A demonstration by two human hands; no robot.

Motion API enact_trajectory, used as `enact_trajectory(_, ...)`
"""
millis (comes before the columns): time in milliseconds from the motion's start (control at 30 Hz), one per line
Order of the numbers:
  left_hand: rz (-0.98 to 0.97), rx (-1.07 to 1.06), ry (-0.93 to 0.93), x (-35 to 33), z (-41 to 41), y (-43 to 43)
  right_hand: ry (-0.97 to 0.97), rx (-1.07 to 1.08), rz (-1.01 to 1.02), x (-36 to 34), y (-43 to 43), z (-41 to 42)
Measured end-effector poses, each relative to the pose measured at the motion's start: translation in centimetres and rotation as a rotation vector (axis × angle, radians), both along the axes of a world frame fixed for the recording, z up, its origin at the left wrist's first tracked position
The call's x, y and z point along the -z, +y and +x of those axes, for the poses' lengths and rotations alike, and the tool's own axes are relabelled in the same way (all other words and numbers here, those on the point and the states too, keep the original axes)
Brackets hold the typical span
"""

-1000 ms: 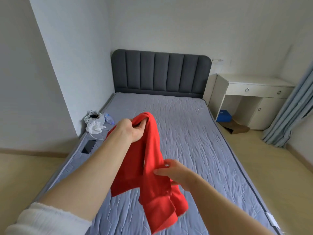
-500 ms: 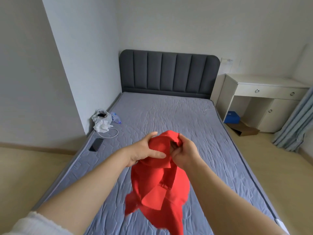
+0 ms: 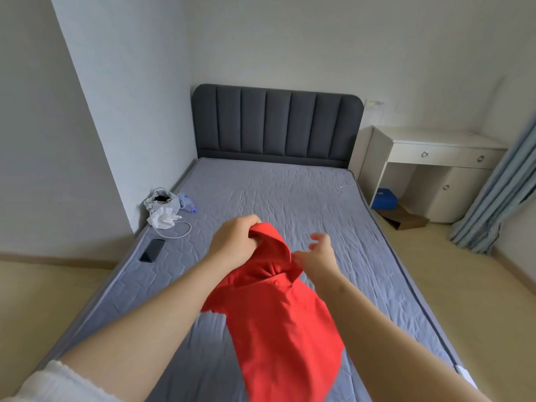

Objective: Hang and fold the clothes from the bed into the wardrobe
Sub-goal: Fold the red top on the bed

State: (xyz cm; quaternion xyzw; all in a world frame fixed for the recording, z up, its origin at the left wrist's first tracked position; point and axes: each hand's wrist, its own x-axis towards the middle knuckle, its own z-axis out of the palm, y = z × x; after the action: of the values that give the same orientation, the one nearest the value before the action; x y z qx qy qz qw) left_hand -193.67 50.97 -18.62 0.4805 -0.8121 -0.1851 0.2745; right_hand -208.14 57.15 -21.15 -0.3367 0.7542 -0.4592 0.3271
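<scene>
Head view: left hand (image 3: 235,242) grips red shirt (image 3: 280,326), bottom cropped; right hand (image 3: 318,256) blurred.

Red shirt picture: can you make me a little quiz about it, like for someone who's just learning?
1. True or false: the right hand grips the red shirt.
2. The black phone lies on: A the floor, B the mattress, C the headboard.
3. Name it: which hand holds the shirt up?
Key: 1 false, its fingers are spread open. 2 B. 3 the left hand, gripping the shirt's top.
</scene>
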Motion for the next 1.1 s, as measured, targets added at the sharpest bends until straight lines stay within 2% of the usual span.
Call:
enact_trajectory(133,0.044,0.277,0.001,-0.9,-0.6,0.1,0.288,-0.423,-0.064,-0.4,0.4,0.2)
enact_trajectory(200,0.081,0.322,0.026,-0.9,-0.5,-0.1,0.273,-0.518,-0.058,-0.1,0.3,0.2)
enact_trajectory(267,0.082,0.29,0.079,-0.8,-0.1,-0.4,0.186,-0.46,-0.077,0.0,0.4,0.2)
enact_trajectory(333,0.057,0.243,0.092,-0.6,0.3,-0.8,0.196,-0.356,-0.097,0.0,0.2,0.2)
enact_trajectory(433,0.071,0.135,-0.024,-0.2,1.1,-1.3,0.233,-0.222,-0.164,-0.2,-0.4,0.1)
enact_trajectory(567,0.175,0.052,-0.169,0.3,2.0,-2.0,0.271,-0.232,-0.267,-0.9,-0.8,0.6)
enact_trajectory(633,0.238,0.121,-0.075,0.2,1.8,-1.8,0.354,-0.21,-0.285,-1.3,-1.1,0.9)
enact_trajectory(733,0.389,0.241,0.259,0.0,1.5,-1.0,0.346,-0.174,-0.302,-1.7,-1.2,0.8)
enact_trajectory(833,0.41,0.096,0.501,-0.2,1.4,-1.3,0.368,-0.258,-0.216,-2.2,-1.1,0.9)
enact_trajectory(900,0.266,0.05,0.442,-0.6,0.7,-1.6,0.514,-0.406,-0.063,-2.6,-1.2,0.8)
enact_trajectory(967,0.143,0.119,0.362,-1.2,-0.3,-1.7,0.609,-0.537,0.052,-2.6,-1.2,0.9)
enact_trajectory(1033,0.139,0.199,0.376,-1.4,-0.8,-1.6,0.48,-0.523,0.037,-2.6,-0.9,0.8)
enact_trajectory(1100,0.215,0.249,0.454,-1.3,-0.7,-1.9,0.292,-0.394,-0.058,-2.8,-0.8,0.4)
